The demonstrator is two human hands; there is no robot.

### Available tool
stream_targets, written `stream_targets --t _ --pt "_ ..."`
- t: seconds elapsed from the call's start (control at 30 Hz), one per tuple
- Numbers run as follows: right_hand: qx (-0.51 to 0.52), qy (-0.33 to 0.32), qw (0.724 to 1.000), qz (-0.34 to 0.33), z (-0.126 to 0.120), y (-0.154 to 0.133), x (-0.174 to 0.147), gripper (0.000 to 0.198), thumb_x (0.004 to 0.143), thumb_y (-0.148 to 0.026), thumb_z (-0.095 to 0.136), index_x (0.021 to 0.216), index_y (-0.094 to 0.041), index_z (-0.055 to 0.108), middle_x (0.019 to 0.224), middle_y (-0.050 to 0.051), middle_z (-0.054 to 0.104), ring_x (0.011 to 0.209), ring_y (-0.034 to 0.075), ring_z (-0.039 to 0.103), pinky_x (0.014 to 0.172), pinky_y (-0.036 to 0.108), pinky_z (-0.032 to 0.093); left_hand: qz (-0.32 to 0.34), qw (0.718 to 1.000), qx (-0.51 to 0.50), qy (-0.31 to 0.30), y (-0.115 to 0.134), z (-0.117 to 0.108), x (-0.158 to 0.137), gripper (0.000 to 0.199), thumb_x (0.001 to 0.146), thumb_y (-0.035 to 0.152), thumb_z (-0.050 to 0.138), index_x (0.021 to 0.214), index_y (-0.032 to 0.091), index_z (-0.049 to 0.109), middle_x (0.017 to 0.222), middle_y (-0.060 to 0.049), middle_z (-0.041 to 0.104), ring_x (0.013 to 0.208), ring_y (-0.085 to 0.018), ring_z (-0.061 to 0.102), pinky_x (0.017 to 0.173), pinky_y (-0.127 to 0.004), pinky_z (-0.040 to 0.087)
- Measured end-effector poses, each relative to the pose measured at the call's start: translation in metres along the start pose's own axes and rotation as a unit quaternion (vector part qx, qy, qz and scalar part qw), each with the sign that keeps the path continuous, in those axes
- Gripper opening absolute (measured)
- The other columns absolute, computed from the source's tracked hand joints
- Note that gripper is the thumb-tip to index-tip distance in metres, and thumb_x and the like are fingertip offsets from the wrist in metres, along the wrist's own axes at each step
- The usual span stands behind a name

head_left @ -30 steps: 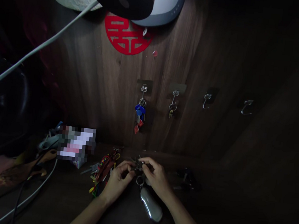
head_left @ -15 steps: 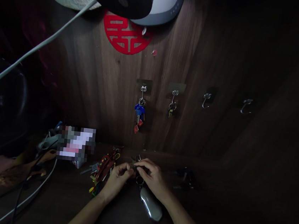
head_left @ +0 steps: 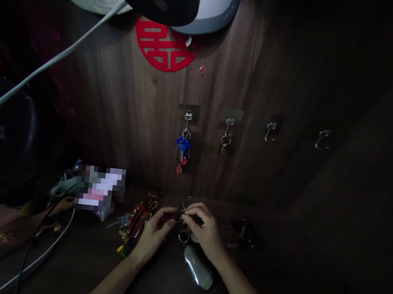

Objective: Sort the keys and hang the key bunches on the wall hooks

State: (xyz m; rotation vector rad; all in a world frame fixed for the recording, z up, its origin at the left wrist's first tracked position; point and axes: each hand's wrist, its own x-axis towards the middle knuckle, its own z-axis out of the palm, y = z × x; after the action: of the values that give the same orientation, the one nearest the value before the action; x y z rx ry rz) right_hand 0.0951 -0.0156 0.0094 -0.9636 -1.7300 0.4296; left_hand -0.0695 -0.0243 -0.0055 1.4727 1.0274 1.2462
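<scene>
My left hand (head_left: 152,233) and my right hand (head_left: 205,230) meet low over the dark wooden surface. Between their fingertips is a small bunch of keys on a ring (head_left: 181,214), partly hidden by my fingers. My right thumb and forefinger pinch it; my left thumb and forefinger curl round its other side. Just below my right hand lies a silver key fob (head_left: 198,268) with its own metal ring (head_left: 184,236). Close to my left hand, a brown key pouch (head_left: 138,223) with colourful beaded cords and keys rests on the surface.
On the wooden wall, blue and red-tagged keys (head_left: 183,150) and a small key set (head_left: 224,145) hang from hooks. Two bare hooks (head_left: 270,132) are further right. Black items (head_left: 247,234) lie right; a wooden carving (head_left: 23,227) and cables (head_left: 48,255) lie left.
My left thumb and forefinger have spread apart slightly, and my right fingers have shifted on the keys. More of the keys and the fob's ring shows. The fob stays in place.
</scene>
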Motion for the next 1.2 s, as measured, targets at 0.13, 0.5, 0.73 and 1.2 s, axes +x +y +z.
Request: stream_targets --t 0.13,0.5,0.73,1.2 --pt "0.014 -0.023 1.000 0.001 0.001 -0.004 -0.001 0.009 0.081 -0.026 0.058 0.073 -0.022 0.062 0.078 0.003 0.061 0.079 0.017 0.058 0.074 0.030 0.045 0.027 0.998 0.030 -0.056 -0.001 0.003 -0.003 0.035 0.075 0.030 0.062 0.109 0.021 0.060 0.111 -0.006 0.065 0.107 -0.023 0.055 0.096 -0.034 0.039" --pt "0.133 -0.055 0.973 0.182 -0.001 -0.005 0.001 0.033 0.080 -0.047 0.054 0.064 -0.019 0.054 0.058 -0.003 0.054 0.058 0.013 0.052 0.056 0.023 0.041 0.026 0.990 0.056 -0.128 0.007 0.005 -0.006 0.038 0.090 0.039 0.041 0.067 0.017 0.062 0.071 -0.001 0.062 0.075 -0.017 0.056 0.074 -0.025 0.040" --pt "0.148 -0.065 0.972 0.168 -0.001 -0.002 0.000 0.031 0.082 -0.046 0.052 0.070 -0.018 0.055 0.061 -0.002 0.057 0.059 0.013 0.054 0.057 0.022 0.042 0.024 0.991 0.058 -0.121 0.005 0.004 -0.005 0.039 0.089 0.041 0.040 0.065 0.017 0.059 0.069 -0.001 0.060 0.074 -0.017 0.054 0.074 -0.025 0.039" --pt "-0.007 -0.044 0.999 -0.027 -0.003 0.003 -0.003 0.012 0.085 -0.025 0.053 0.078 -0.021 0.063 0.073 0.001 0.061 0.069 0.015 0.059 0.062 0.024 0.046 -0.011 0.994 0.004 -0.112 0.003 0.004 -0.004 0.034 0.087 0.043 0.041 0.077 0.016 0.060 0.061 0.001 0.058 0.068 -0.016 0.054 0.072 -0.027 0.041"
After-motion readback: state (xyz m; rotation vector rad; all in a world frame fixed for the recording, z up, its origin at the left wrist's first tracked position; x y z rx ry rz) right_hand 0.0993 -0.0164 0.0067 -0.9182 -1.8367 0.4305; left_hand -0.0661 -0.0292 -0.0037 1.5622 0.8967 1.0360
